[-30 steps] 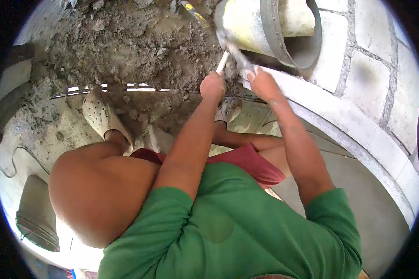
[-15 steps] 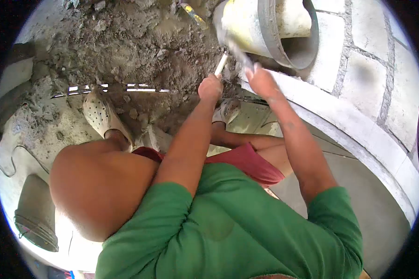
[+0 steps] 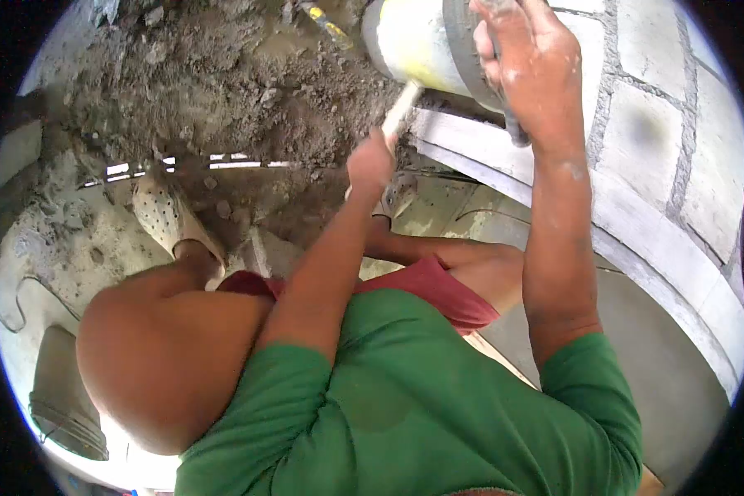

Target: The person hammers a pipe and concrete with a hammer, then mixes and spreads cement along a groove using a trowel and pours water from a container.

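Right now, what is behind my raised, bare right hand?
Left of your right hand, part of a white-and-yellow round container with a grey band shows; pale grey wall blocks show to the right. Whatever lies directly behind the hand is covered.

No readable text, labels, brands, numbers or signs anywhere in view; yellow markings at 12 o'clock illegible.
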A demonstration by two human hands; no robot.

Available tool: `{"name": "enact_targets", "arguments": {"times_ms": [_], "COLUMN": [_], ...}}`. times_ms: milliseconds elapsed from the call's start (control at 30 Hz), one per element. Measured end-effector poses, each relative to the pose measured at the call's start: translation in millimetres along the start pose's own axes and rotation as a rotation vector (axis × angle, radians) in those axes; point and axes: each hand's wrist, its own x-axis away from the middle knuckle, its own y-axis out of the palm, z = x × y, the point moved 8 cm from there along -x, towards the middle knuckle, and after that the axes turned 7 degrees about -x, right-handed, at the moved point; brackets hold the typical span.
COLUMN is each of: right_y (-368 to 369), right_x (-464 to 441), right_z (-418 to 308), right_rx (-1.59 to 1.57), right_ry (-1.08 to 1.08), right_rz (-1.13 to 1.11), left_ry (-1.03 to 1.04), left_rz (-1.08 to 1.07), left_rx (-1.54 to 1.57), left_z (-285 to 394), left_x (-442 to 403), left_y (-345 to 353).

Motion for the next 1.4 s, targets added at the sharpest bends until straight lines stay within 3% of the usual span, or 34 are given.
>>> {"name": "enact_targets", "arguments": {"times_ms": [33,67,167,333,533,633,700,767,800,867,933,1033,1067,1133,1267,1300,1400], "right_y": [-4.5,-6.5,1.1,21.8,17.5,28.8,43.6,48.4,51.9,50.6,40.5,14.9,15.3,12.7,40.5,45.7,43.4], "right_x": [4.2,10.9,15.1,44.2,70.4,85.2,94.8,91.9,87.2,71.8,70.7,73.5,74.1,89.7,108.2,109.0,103.3], "right_z": [6.2,13.9,56.7,103.2,113.0,167.9,243.5,293.7,295.0,278.5,216.1,122.6,128.6,148.1,306.8,314.4,291.8], "right_rx": [-0.013,-0.027,-0.065,-0.096,0.211,0.348,0.621,0.609,0.593,0.526,0.368,0.138,0.133,0.200,0.499,0.549,0.437], "right_ry": [-0.081,-0.158,-0.196,-0.023,-0.158,-0.107,0.094,0.183,0.272,0.173,0.044,0.053,0.050,-0.162,0.127,0.267,0.203], "right_rz": [0.089,0.173,0.107,0.042,0.140,0.163,0.107,0.068,0.028,0.048,0.108,0.199,0.200,0.337,0.222,0.148,0.074], "left_ry": [0.070,-0.009,-0.141,-0.093,-0.071,-0.029,-0.036,-0.033,-0.026,-0.036,-0.042,-0.004,-0.004,-0.006,0.002,0.004,0.007], "left_rz": [-0.097,-0.118,-0.098,-0.112,-0.083,-0.026,-0.027,-0.035,-0.021,0.002,-0.026,-0.027,-0.023,-0.022,-0.007,-0.026,-0.038], "left_rx": [-0.011,-0.011,0.001,0.037,0.009,-0.017,-0.018,-0.024,-0.044,-0.060,-0.037,-0.039,-0.044,-0.092,-0.087,-0.087,-0.067], "left_z": [4.5,-5.2,-50.9,-63.8,-44.0,-40.9,-41.0,-39.7,-37.6,-41.7,-42.7,-47.9,-45.9,-40.6,-42.0,-43.2,-40.5], "left_x": [11.6,15.0,5.7,0.7,15.9,17.1,15.1,19.4,21.2,14.6,18.2,14.6,12.3,17.5,17.4,20.5,13.7], "left_y": [9.3,10.7,27.4,40.1,39.2,42.8,38.8,41.0,41.4,43.6,49.0,59.2,56.1,50.4,48.9,50.3,51.9]}}
